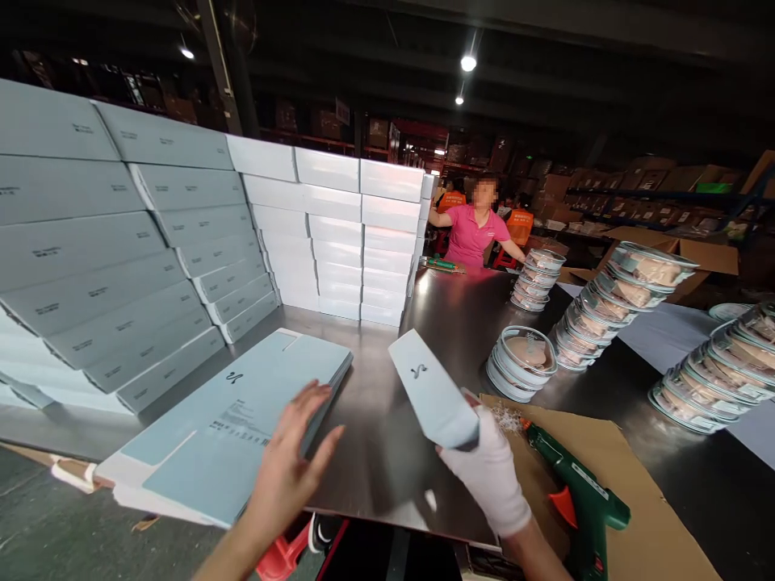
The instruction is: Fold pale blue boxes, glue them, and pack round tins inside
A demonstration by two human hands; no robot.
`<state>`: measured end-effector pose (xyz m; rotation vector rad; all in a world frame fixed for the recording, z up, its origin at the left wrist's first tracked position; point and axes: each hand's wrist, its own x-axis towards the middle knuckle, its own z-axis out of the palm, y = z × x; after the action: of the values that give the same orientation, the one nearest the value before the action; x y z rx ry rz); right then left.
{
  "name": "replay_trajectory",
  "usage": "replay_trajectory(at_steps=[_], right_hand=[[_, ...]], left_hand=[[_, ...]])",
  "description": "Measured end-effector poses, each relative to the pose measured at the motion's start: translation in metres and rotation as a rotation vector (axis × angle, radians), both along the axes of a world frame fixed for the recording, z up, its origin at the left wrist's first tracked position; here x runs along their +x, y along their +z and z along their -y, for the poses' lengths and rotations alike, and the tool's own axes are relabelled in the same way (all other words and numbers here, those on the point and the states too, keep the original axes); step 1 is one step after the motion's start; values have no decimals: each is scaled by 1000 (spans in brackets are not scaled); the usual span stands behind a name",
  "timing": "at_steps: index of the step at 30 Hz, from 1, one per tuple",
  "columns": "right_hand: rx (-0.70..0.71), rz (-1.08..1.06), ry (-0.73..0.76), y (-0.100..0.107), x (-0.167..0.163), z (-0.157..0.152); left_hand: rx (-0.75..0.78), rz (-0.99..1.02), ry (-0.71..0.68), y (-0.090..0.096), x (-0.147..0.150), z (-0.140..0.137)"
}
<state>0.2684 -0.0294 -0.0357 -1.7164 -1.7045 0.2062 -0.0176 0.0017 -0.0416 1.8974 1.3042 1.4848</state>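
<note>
Two hands occupy the near side of a dark, glossy surface [375, 460], with a stack of flattened light-blue cartons [236, 424] serving as the landmark. The bare left hand [295, 464] is empty, its fingers spread over the stack's right edge; whether it touches the top sheet cannot be told. The right hand [488, 476], in a white glove, grasps a narrow light-blue carton [431, 395] bearing a black logo; this carton is tilted to the right of the stack.

Progress, as judged from the layout: much is done, since closed boxes [330, 234] form a high wall behind the stack and more closed boxes [151, 266] rise to its left. What appears left are the flattened cartons themselves and the round clear-lidded containers, standing unboxed in a short pile [521, 363] and taller columns [611, 303] well to the right of the stack. Also right of it, beyond the gloved hand, a green glue gun [578, 480] with an orange trigger lies on a cardboard sheet [642, 500].

The room resembles a dim warehouse. Far beyond the stack, across the surface, is a person in a pink shirt [475, 234], with orange vests visible behind. Loaded shelving [659, 194] stands to the far right, lamps [468, 63] hang above, and a red stool [284, 557] shows below the stack's near edge.
</note>
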Motion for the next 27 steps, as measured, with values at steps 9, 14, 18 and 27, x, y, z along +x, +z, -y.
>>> replay_trajectory(at_steps=[9, 14, 18, 27], right_hand=[[-200, 532, 20, -4, 2, -92], [-59, 561, -100, 15, -7, -67], [292, 551, -103, 50, -37, -7], [213, -60, 286, 91, -52, 54]], left_hand=[[-95, -603, 579, 10, -124, -74], [-147, -709, 683, 23, -144, -71], [-121, -729, 752, 51, -140, -36], [333, -415, 233, 44, -70, 67]])
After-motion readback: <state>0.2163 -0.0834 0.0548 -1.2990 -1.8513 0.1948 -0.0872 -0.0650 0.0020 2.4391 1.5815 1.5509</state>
